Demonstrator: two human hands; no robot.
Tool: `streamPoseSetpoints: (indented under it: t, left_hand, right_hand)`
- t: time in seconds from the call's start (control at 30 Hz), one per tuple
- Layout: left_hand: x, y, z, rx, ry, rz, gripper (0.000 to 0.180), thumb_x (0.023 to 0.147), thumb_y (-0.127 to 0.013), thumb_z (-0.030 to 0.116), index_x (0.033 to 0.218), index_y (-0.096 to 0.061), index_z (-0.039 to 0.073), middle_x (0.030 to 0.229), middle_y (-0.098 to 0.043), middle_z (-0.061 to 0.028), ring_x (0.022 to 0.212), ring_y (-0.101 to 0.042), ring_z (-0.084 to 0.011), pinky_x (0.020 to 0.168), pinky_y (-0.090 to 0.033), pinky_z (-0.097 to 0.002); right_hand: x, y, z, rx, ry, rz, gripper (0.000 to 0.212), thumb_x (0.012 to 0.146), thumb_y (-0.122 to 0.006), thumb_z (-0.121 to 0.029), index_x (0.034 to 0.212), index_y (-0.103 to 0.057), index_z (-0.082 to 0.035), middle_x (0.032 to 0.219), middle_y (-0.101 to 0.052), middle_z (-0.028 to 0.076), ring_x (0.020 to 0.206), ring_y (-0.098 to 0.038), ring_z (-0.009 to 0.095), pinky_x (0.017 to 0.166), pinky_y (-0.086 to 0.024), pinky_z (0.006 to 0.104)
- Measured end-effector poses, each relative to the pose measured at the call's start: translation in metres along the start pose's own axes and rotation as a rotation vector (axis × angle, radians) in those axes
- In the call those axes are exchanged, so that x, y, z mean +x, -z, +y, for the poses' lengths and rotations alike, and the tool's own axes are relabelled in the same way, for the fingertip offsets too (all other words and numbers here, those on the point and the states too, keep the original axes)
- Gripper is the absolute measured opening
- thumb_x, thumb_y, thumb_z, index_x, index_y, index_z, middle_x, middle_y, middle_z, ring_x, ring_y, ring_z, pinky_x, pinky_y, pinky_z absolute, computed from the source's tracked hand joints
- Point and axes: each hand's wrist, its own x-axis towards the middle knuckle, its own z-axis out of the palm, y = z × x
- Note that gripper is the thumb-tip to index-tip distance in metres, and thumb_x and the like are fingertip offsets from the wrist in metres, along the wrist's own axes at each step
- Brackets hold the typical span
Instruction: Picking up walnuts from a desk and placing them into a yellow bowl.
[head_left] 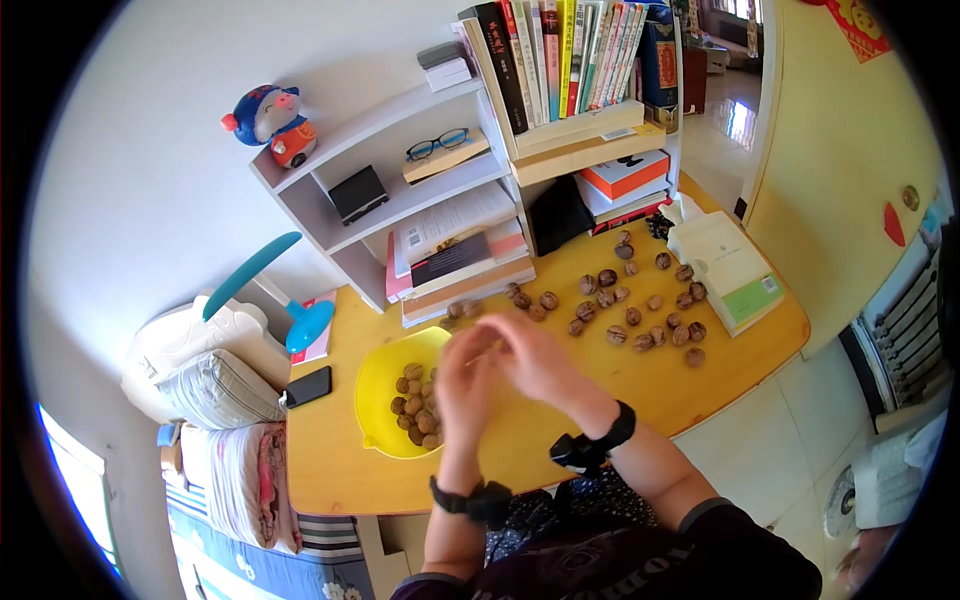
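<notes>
Hands: left hand (463, 385) and right hand (535, 355) pressed together, blurry, can't tell what they hold | place: just beside yellow bowl (378, 400) of walnuts (415, 408) | risk: loose walnuts (640, 315) may roll off the table (330, 470) if bumped

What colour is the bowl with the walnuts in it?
Yellow bowl, clearest in the head view.

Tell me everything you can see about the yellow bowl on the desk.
The yellow bowl looks like smooth plastic, round, with a wide rim and a small lip at its lower left edge. It sits upright on the wooden desk, left of the scattered walnuts, right of a black phone. Inside lies a heap of brown walnuts. The left hand covers its right rim; whether it touches is unclear.
</notes>
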Motion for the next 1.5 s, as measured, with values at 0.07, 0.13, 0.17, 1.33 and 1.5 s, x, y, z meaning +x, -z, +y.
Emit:
streamPoseSetpoints:
  t: [0.07, 0.13, 0.17, 1.33, 1.5]
  left_hand:
    - [-0.009, 0.029, -0.001, -0.028, 0.138, 0.105, 0.033, 0.087, -0.048, -0.004, 0.119, -0.051, -0.002, 0.105, -0.061, -0.0107, 0.090, -0.058, -0.0124, 0.075, -0.047, -0.0226]
    - [-0.019, 0.061, -0.015, 0.037, 0.198, 0.163, 0.031, 0.088, -0.047, -0.002, 0.118, -0.051, -0.002, 0.101, -0.062, -0.0107, 0.086, -0.059, -0.0121, 0.072, -0.047, -0.0224]
    - [-0.025, 0.072, -0.020, 0.038, 0.198, 0.160, 0.031, 0.088, -0.047, -0.002, 0.118, -0.051, -0.002, 0.101, -0.062, -0.0107, 0.086, -0.059, -0.0121, 0.072, -0.047, -0.0224]
    - [-0.026, -0.049, -0.080, 0.288, 0.073, -0.025, 0.052, 0.079, -0.055, 0.003, 0.129, -0.039, -0.001, 0.104, -0.057, -0.0203, 0.080, -0.059, -0.0275, 0.069, -0.049, -0.0345]
    - [-0.028, -0.059, -0.122, 0.142, 0.415, 0.075, 0.065, 0.079, -0.056, 0.005, 0.136, -0.026, -0.003, 0.110, -0.056, -0.0200, 0.093, -0.057, -0.0206, 0.076, -0.047, -0.0321]
  right_hand:
    - [0.005, -0.024, -0.013, -0.017, 0.113, 0.000, 0.034, 0.075, -0.061, -0.005, 0.108, -0.050, -0.004, 0.102, -0.057, 0.016, 0.090, -0.059, 0.033, 0.076, -0.048, 0.0392]
    - [0.004, -0.055, -0.020, -0.015, 0.086, -0.159, 0.033, 0.077, -0.058, -0.006, 0.108, -0.050, 0.000, 0.101, -0.057, 0.018, 0.091, -0.058, 0.032, 0.075, -0.048, 0.0395]
    - [0.002, -0.071, -0.018, -0.014, 0.086, -0.156, 0.033, 0.077, -0.058, -0.006, 0.108, -0.050, 0.000, 0.101, -0.057, 0.018, 0.091, -0.058, 0.032, 0.075, -0.048, 0.0395]
    - [-0.026, -0.007, 0.124, -0.362, -0.287, -0.199, 0.037, 0.082, -0.046, -0.003, 0.118, -0.052, -0.003, 0.113, -0.056, 0.021, 0.105, -0.054, 0.034, 0.088, -0.044, 0.0398]
    - [-0.017, -0.032, 0.127, -0.416, -0.235, -0.317, 0.037, 0.084, -0.045, -0.004, 0.121, -0.050, -0.004, 0.117, -0.054, 0.020, 0.108, -0.052, 0.035, 0.091, -0.042, 0.0389]
